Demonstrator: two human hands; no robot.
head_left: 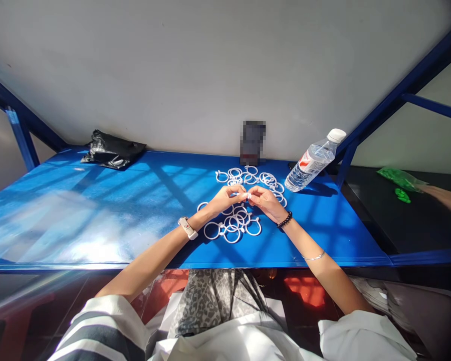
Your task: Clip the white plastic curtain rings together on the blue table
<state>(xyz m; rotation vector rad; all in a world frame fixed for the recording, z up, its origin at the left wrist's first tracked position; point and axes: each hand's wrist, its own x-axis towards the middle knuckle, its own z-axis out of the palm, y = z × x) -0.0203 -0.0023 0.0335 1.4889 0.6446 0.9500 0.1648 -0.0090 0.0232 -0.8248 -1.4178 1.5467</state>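
My left hand (pixel 227 198) and my right hand (pixel 265 200) meet above the blue table (pixel 97 210), fingertips pinching one small white plastic ring (pixel 246 195) between them. Under and in front of the hands lies a pile of several white rings (pixel 235 224). A second group of white rings (pixel 253 177) is spread behind the hands, towards the wall. My left wrist wears a watch, my right a dark bead bracelet.
A clear water bottle (pixel 312 161) with a white cap leans at the back right. A black plastic bag (pixel 113 150) lies at the back left. A dark upright object (pixel 252 143) stands against the wall. Another person's hand (pixel 449 199) rests near green bags (pixel 398 178) on the black table to the right.
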